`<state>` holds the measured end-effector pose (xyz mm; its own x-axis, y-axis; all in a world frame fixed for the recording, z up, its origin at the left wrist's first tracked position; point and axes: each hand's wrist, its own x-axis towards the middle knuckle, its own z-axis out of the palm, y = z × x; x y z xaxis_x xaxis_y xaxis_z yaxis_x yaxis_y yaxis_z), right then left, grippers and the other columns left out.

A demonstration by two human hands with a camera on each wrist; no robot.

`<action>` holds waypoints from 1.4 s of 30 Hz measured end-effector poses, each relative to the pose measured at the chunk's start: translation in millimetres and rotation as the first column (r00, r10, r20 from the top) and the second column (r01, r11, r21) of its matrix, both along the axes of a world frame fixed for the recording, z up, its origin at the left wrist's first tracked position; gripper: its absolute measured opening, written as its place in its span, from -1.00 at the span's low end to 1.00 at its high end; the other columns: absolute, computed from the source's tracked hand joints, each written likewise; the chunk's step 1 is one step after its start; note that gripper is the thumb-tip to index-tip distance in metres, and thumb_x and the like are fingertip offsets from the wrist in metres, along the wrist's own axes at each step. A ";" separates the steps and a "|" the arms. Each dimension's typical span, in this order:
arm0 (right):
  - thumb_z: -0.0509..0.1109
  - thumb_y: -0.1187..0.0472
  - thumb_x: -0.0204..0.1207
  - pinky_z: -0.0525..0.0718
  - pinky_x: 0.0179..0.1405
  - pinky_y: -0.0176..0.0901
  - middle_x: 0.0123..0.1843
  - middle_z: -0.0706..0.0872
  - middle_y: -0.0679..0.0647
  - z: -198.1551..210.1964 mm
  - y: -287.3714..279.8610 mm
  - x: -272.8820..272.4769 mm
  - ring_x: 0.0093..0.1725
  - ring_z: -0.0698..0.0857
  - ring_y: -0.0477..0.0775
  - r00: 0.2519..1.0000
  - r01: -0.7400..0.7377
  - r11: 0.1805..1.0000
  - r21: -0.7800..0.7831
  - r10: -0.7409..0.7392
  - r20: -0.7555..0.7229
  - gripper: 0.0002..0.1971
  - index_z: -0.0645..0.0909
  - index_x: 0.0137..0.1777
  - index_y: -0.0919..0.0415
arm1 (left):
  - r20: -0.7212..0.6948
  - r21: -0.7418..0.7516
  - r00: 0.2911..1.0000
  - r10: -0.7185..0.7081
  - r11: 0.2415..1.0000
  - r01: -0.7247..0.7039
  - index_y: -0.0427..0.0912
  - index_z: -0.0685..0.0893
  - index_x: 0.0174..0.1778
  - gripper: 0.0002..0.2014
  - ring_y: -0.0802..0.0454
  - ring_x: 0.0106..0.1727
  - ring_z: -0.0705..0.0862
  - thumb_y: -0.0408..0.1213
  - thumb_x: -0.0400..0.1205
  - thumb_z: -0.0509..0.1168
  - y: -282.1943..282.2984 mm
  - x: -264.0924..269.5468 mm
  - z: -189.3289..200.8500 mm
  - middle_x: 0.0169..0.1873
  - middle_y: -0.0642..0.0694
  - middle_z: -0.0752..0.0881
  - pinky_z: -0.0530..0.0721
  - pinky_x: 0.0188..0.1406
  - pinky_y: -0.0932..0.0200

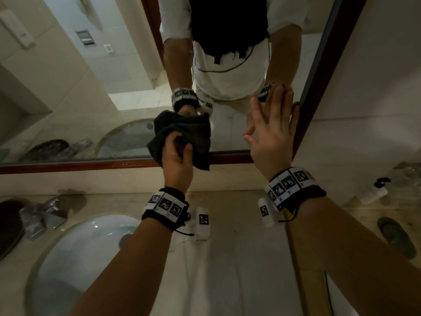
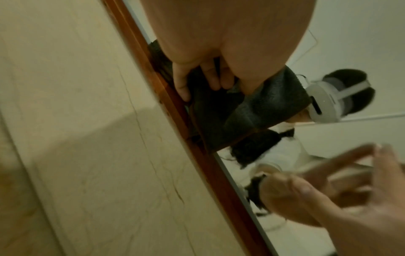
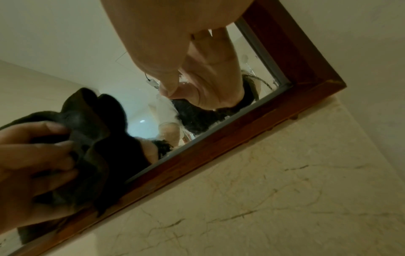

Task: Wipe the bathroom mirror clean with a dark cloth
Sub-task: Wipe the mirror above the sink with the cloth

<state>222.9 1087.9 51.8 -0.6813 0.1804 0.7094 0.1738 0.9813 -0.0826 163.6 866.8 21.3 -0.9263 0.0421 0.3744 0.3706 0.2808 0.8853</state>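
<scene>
Cloth (image 1: 182, 137) in L hand (image 1: 176, 156); mirror (image 1: 114, 87)

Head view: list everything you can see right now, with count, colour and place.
Wood-framed wall mirror: one, reddish-brown frame, on the wall above the counter.
Dark crumpled cloth: one, blackish-green, against the mirror's lower edge.
Oval white sink basin: one, set in the beige counter, lower left.
Chrome tap: one, silver, behind the basin.
White pump bottle: one, black pump top, counter far right.
Dark slipper: one, grey-green, on the floor, right.
Left hand: grips the cloth.
Right hand: flat, fingers straight, at the mirror's lower right corner; contact with the glass looks likely.
</scene>
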 end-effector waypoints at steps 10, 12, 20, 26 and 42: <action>0.49 0.03 0.49 -0.12 0.67 0.38 0.73 0.04 0.38 3.3 -0.6 0.4 0.69 -0.02 0.50 1.000 0.008 1.000 0.000 -0.008 0.016 -0.11 0.08 0.74 0.00 | 0.007 -0.089 0.994 -0.113 0.990 0.113 0.28 0.42 0.35 -0.65 -0.12 0.32 0.58 0.05 0.63 0.14 60.3 14.4 -9.4 0.34 -0.17 0.56 0.63 0.29 -0.21; 0.47 0.06 0.52 -0.07 0.67 0.41 0.72 0.07 0.40 3.3 0.0 0.9 0.69 0.00 0.50 1.000 -0.002 1.000 -0.011 0.002 -0.004 -0.17 0.12 0.73 0.01 | -0.008 -0.103 0.991 -0.131 0.986 0.130 0.31 0.41 0.34 -0.66 -0.12 0.33 0.57 0.03 0.63 0.13 56.6 14.0 -8.6 0.34 -0.17 0.55 0.62 0.29 -0.22; 0.51 -0.12 0.45 -0.08 0.67 0.40 0.71 0.06 0.42 2.9 -0.2 1.2 0.69 -0.03 0.48 0.999 0.029 1.000 0.005 -0.029 0.035 -0.05 0.07 0.74 0.01 | -0.059 -0.021 0.990 -0.126 0.992 0.125 -0.06 0.50 0.39 -0.68 0.00 0.39 0.55 -0.38 0.72 0.20 8.8 7.0 5.2 0.38 -0.12 0.55 0.57 0.41 -0.16; 0.52 -0.08 0.43 -0.11 0.67 0.39 0.71 0.08 0.43 2.3 -0.3 0.3 0.68 -0.01 0.50 1.000 0.003 1.000 -0.010 -0.003 -0.005 -0.07 0.11 0.73 0.02 | -0.026 0.041 0.998 0.049 0.998 -0.048 0.00 0.50 0.35 -0.59 -0.05 0.37 0.58 -0.52 0.66 0.22 -53.8 -16.4 10.4 0.35 -0.24 0.58 0.53 0.45 -0.16; 0.47 -0.05 0.48 -0.15 0.68 0.37 0.73 0.04 0.39 0.5 1.5 0.8 0.70 -0.02 0.47 1.000 -0.013 1.000 -0.015 0.013 0.009 -0.10 0.07 0.74 -0.01 | 0.055 0.048 0.996 -0.069 0.997 0.066 0.27 0.49 0.33 -0.52 0.02 0.36 0.57 -0.39 0.62 0.27 5.4 13.3 14.1 0.32 -0.05 0.57 0.58 0.40 -0.22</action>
